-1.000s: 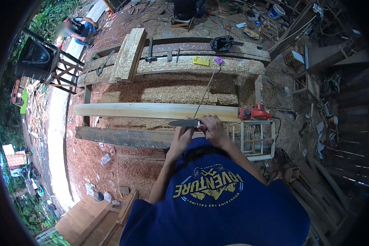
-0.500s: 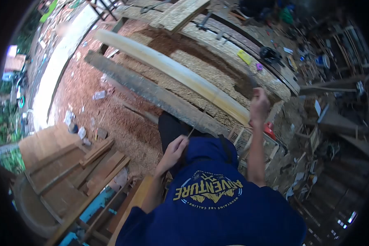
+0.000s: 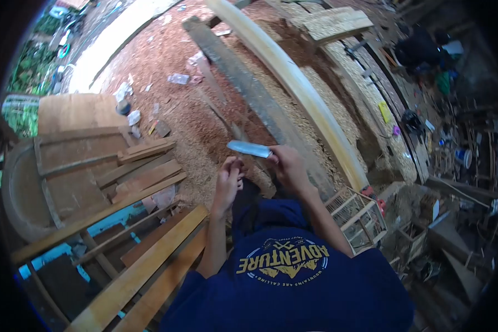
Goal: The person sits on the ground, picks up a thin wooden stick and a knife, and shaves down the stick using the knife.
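My right hand (image 3: 291, 169) is closed around the handle of a knife (image 3: 250, 149). Its broad pale blade points left, just above the fingertips of my left hand (image 3: 227, 185). Those left fingers are curled in a pinch; the thin stick seen there a moment ago is mostly hidden by the fingers and blade. Both hands are in front of my lap. Beyond them, a weathered grey plank (image 3: 252, 91) runs diagonally, and a long, pale yellow curved pole (image 3: 310, 99) lies alongside it.
A slatted wooden frame (image 3: 358, 217) stands to the right of my right forearm. Planks (image 3: 130, 260) and a framed wooden panel (image 3: 77, 171) are stacked at left. Wood shavings (image 3: 191, 149) cover the ground, with scattered litter. Tools and scrap crowd the right side.
My right hand has swung left and inward, bringing the knife over my left hand. My left hand has risen slightly. The view has turned, shifting the pole and plank rightward.
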{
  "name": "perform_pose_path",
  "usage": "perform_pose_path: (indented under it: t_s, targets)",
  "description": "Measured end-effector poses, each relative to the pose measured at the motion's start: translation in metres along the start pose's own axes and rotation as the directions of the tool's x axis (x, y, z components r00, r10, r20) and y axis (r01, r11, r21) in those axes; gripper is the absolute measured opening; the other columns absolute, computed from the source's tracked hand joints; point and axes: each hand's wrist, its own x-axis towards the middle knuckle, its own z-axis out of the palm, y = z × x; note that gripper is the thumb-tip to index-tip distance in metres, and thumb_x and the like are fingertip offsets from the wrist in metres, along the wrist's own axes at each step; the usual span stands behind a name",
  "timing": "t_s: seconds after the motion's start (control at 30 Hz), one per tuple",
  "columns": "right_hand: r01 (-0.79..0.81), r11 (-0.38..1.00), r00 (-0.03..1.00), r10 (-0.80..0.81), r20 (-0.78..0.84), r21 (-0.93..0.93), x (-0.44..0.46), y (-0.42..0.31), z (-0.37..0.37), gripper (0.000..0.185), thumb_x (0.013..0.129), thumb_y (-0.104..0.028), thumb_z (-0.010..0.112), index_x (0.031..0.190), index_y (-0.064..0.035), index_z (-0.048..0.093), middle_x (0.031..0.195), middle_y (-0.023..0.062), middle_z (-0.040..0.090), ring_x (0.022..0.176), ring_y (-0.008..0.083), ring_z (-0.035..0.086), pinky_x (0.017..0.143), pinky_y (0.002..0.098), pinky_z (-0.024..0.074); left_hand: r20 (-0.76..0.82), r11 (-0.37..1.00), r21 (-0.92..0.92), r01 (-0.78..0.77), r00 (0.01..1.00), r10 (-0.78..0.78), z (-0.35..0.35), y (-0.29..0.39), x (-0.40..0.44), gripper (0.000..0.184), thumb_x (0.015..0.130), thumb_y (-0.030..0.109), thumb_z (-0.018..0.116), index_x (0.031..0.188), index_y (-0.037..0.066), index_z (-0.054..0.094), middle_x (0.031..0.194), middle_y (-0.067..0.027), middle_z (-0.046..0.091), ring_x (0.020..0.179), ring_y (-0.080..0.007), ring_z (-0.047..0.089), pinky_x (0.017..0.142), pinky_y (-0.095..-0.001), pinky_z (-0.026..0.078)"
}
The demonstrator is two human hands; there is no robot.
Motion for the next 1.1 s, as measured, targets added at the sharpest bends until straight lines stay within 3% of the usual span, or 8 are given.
perform_pose_path:
  t_s: [0.2, 0.33, 0.37, 0.67, 0.77, 0.87, 0.97, 1.1]
  targets:
    - [0.292, 0.956, 0.913, -0.288, 0.290, 0.028, 0.010, -0.079, 0.073, 0.018, 0.088, -0.016, 0.061, 0.104, -0.0072, 0.063, 0.091, 0.0090, 0.063, 0.087, 0.0280, 0.058, 0.076, 0.0386, 0.0416, 0.005, 0.936, 0.217, -0.276, 0.960, 0.282, -0.055, 0.027, -0.046, 0.019, 0.104, 0.012, 0.045, 0.102, 0.002, 0.061, 0.088, -0.0058, 0.069, 0.078, -0.0093, 0.059, 0.078, -0.0236, 0.048]
    - [0.512, 0.859, 0.770, -0.445, 0.458, -0.026, 0.023, -0.129, 0.107, 0.022, 0.090, -0.025, 0.062, 0.105, -0.0103, 0.062, 0.091, 0.0044, 0.060, 0.089, 0.0222, 0.058, 0.077, 0.0351, 0.0395, -0.160, 0.936, 0.207, -0.286, 0.934, 0.320, -0.108, 0.020, -0.090, 0.017, 0.103, 0.011, 0.046, 0.109, 0.000, 0.058, 0.093, -0.0066, 0.071, 0.069, -0.0084, 0.051, 0.067, -0.0265, 0.044]
    - [0.542, 0.840, 0.748, -0.467, 0.471, -0.029, 0.025, -0.138, 0.119, 0.024, 0.089, -0.028, 0.063, 0.105, -0.0112, 0.061, 0.092, 0.0034, 0.060, 0.090, 0.0222, 0.057, 0.078, 0.0352, 0.0397, -0.230, 0.911, 0.118, -0.396, 0.881, 0.413, -0.118, 0.010, -0.095, 0.019, 0.103, 0.018, 0.048, 0.106, 0.004, 0.061, 0.076, 0.0010, 0.058, 0.057, -0.0039, 0.038, 0.047, -0.0243, 0.031]
    - [0.758, 0.627, 0.444, -0.698, 0.562, 0.180, 0.038, -0.201, 0.207, 0.020, 0.087, -0.025, 0.065, 0.102, -0.0119, 0.061, 0.093, 0.0039, 0.062, 0.093, 0.0223, 0.058, 0.081, 0.0355, 0.0411, -0.584, 0.934, -0.012, -0.356, 0.761, 0.282, -0.177, -0.027, -0.153, 0.024, 0.105, 0.028, 0.048, 0.094, 0.007, 0.052, 0.068, 0.0061, 0.034, 0.055, -0.0028, 0.032, 0.045, -0.0228, 0.027]
    - [0.763, 0.581, 0.382, -0.760, 0.526, 0.284, 0.038, -0.208, 0.221, 0.020, 0.088, -0.026, 0.066, 0.100, -0.0109, 0.064, 0.087, 0.0068, 0.062, 0.086, 0.0271, 0.058, 0.078, 0.0370, 0.0404, -0.683, 0.902, -0.121, -0.414, 0.694, 0.227, -0.167, -0.025, -0.171, 0.024, 0.104, 0.025, 0.048, 0.093, 0.004, 0.053, 0.069, 0.0027, 0.044, 0.055, -0.0066, 0.038, 0.046, -0.0260, 0.033]
    - [0.721, 0.683, 0.531, -0.650, 0.543, 0.113, 0.087, -0.180, 0.228, 0.013, 0.088, -0.019, 0.063, 0.099, -0.0105, 0.066, 0.088, 0.0092, 0.066, 0.087, 0.0305, 0.061, 0.077, 0.0412, 0.0425, -0.682, 0.847, -0.388, -0.363, 0.731, 0.000, -0.135, -0.023, -0.206, 0.024, 0.104, 0.025, 0.047, 0.090, 0.007, 0.052, 0.069, 0.0048, 0.041, 0.054, -0.0037, 0.036, 0.045, -0.0225, 0.030]
    - [0.642, 0.766, 0.672, -0.543, 0.503, -0.032, 0.131, -0.161, 0.225, 0.014, 0.093, -0.020, 0.060, 0.098, -0.0082, 0.066, 0.086, 0.0123, 0.066, 0.084, 0.0326, 0.063, 0.077, 0.0424, 0.0424, -0.750, 0.869, -0.302, -0.393, 0.660, 0.038, -0.089, -0.071, -0.203, 0.023, 0.105, 0.026, 0.046, 0.090, 0.010, 0.053, 0.066, 0.0059, 0.039, 0.052, -0.0026, 0.035, 0.043, -0.0208, 0.027]
    - [0.633, 0.763, 0.604, -0.592, 0.534, 0.130, 0.148, -0.151, 0.215, 0.017, 0.095, -0.021, 0.057, 0.098, -0.0047, 0.063, 0.083, 0.0156, 0.064, 0.083, 0.0336, 0.062, 0.078, 0.0437, 0.0420, -0.860, 0.845, -0.369, -0.388, 0.487, -0.152, -0.035, -0.084, -0.198, 0.024, 0.106, 0.026, 0.044, 0.098, 0.008, 0.058, 0.064, 0.0058, 0.040, 0.048, -0.0025, 0.037, 0.043, -0.0210, 0.030]
